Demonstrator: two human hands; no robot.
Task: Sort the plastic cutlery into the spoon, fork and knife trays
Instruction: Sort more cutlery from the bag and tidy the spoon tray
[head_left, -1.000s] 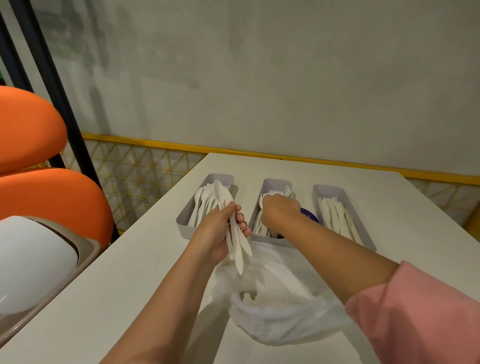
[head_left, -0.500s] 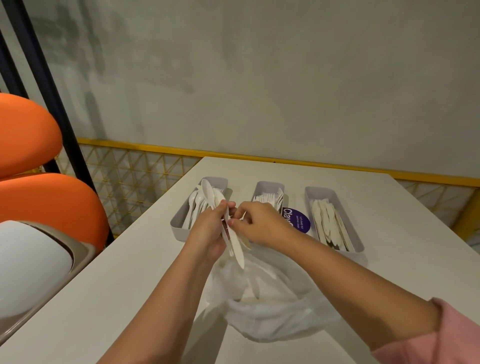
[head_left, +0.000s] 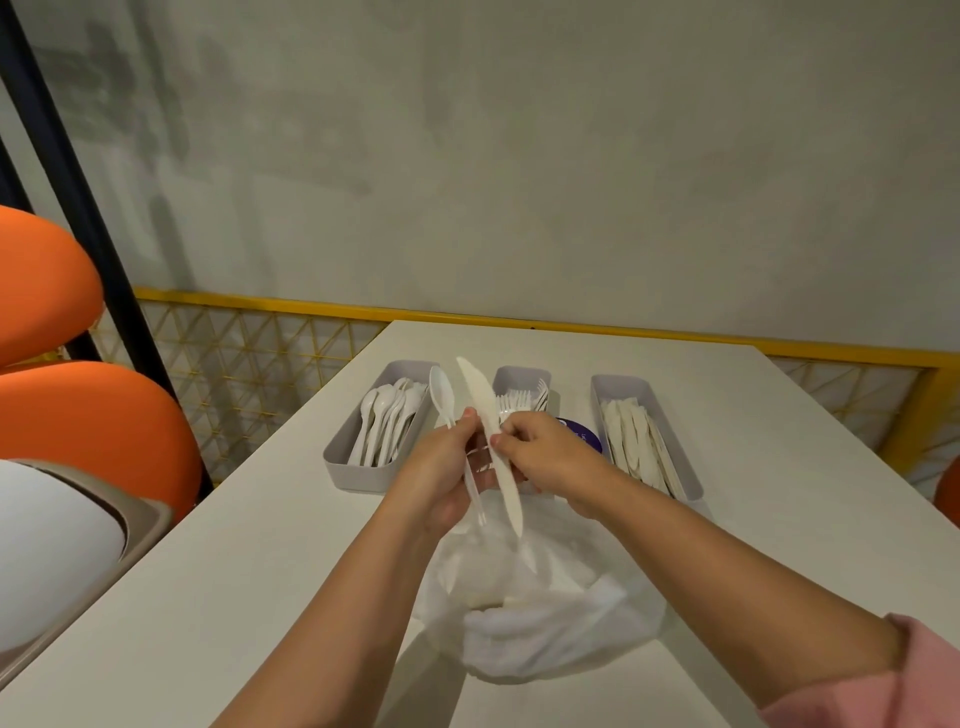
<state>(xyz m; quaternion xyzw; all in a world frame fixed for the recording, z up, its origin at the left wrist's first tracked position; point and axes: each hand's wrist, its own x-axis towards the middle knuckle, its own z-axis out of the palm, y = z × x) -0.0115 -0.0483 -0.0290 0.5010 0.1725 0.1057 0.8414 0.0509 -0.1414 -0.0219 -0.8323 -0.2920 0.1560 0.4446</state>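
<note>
Knife (head_left: 488, 441): pinched at mid-length by my right hand (head_left: 545, 457), touching my left hand (head_left: 441, 478); both hands were raised together over the plastic bag (head_left: 545, 623).
Spoon (head_left: 442, 397): gripped in my left hand, bowl up, just left of the knife.
Around: spoon tray (head_left: 358, 473), fork tray (head_left: 522, 374) and knife tray (head_left: 623, 384) stood in a row on the counter (head_left: 208, 597) beyond my hands, which hid the fork tray's near end.
Axis: the knife ran nearly upright, blade tip toward the trays, handle toward the bag.

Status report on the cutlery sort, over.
Left hand grips spoon. Right hand pinches knife. Knife tray at right, path clear. Plastic bag underneath.
</note>
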